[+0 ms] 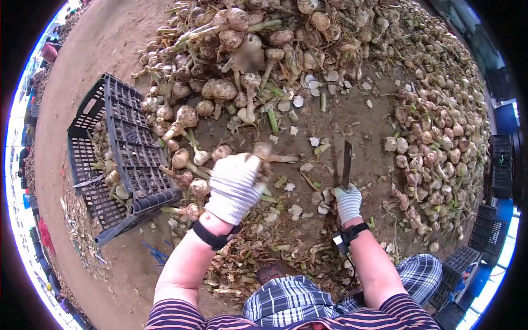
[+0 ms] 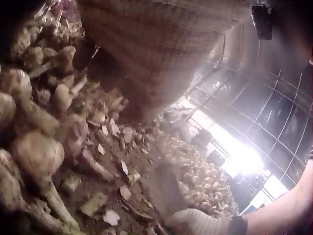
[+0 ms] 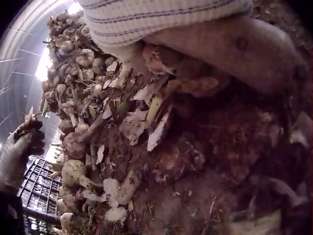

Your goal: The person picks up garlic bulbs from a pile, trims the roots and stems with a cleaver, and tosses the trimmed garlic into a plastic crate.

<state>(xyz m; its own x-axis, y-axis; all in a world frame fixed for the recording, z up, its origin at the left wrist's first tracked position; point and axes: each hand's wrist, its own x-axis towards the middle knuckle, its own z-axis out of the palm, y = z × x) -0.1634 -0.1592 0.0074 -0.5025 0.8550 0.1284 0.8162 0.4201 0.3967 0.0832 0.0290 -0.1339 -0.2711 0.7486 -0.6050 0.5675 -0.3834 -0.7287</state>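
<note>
Within the left hand [image 1: 235,186] sits dirty, stalked garlic [image 1: 264,151].

One high view, two low
From the head we look down on the left hand [image 1: 234,187], right hand [image 1: 348,202] and garlic heap [image 1: 264,49]. Our left wrist camera sits low, facing across at the right hand. Our right wrist camera hugs the floor [image 3: 210,161], facing back at the left hand and crate [image 3: 36,196].

no readable text, labels, numbers or signs anywhere
</note>
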